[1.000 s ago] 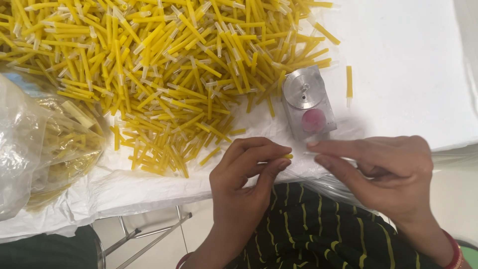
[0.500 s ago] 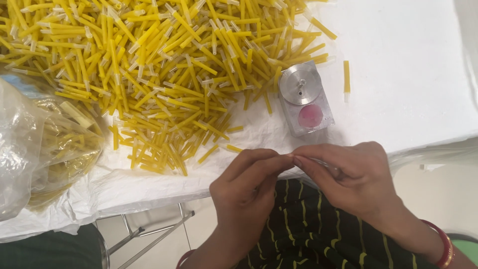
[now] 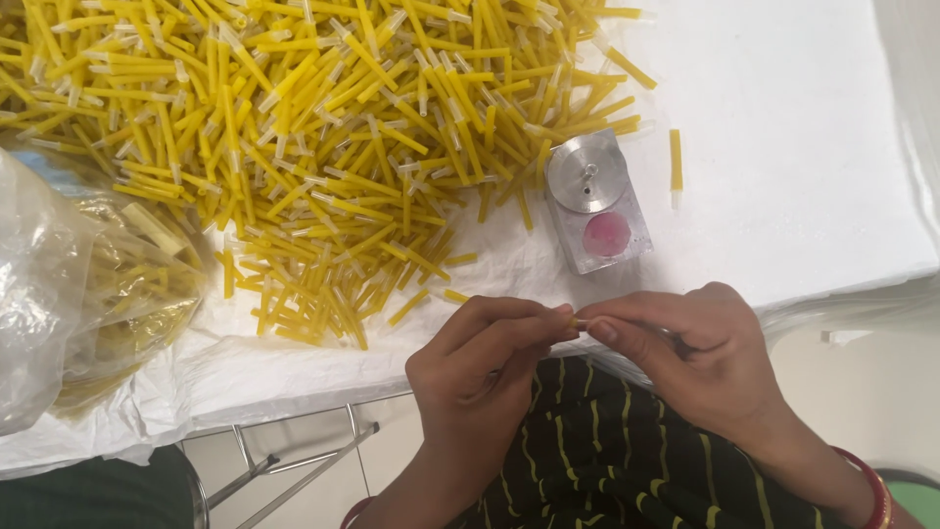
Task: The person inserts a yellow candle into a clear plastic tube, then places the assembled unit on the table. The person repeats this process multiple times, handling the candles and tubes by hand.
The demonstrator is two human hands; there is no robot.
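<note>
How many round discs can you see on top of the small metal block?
2: a silver metal disc on the end of the metal block nearer the yellow tube pile, and a pink disc on the end nearer the hands.

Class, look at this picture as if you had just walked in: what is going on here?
A person works at the edge of a white-covered table. The left hand and right hand meet fingertip to fingertip, pinching one small yellow tube piece between them. A large pile of yellow tubes covers the table, and one single tube lies apart. A small metal block with a round disc and a pink spot stands beside the pile. A clear plastic bag with more tubes lies at the left.
</note>
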